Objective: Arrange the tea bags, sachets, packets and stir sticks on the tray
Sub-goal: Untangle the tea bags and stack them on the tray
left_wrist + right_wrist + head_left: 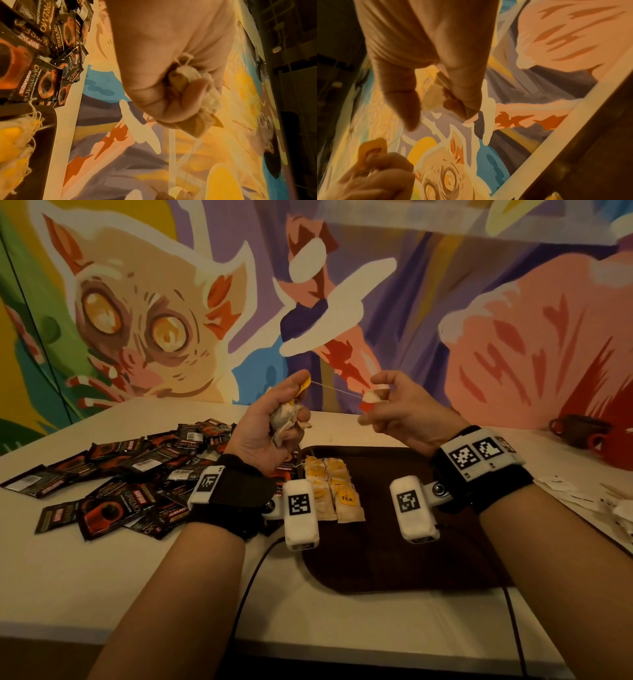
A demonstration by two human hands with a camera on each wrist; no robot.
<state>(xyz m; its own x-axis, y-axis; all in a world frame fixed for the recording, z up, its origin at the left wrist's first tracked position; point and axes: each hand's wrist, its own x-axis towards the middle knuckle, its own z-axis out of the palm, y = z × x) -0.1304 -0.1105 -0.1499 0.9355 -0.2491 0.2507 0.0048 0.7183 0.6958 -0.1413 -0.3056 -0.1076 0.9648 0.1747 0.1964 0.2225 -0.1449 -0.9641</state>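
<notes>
Above the tray [394, 559], the left hand [270, 426] clutched bunched tea bags [284, 422]; the right hand [394, 412] pinched one bag's string [334, 390] taut, probably untangling it. Sorted tea bags [334, 491] lay on the tray's left part.

This looks like a café or a hostel lounge, though the dim warm light leaves that uncertain. A big painted mural [144, 313] of a wide-eyed animal and bright flowers fills the wall behind a plain white desk [171, 587]. On the desk lie a heap of instant coffee sachets [113, 474], a brown serving tray [394, 559] with tea bags [334, 491], and red and brown mugs [597, 440] at the far right.
</notes>
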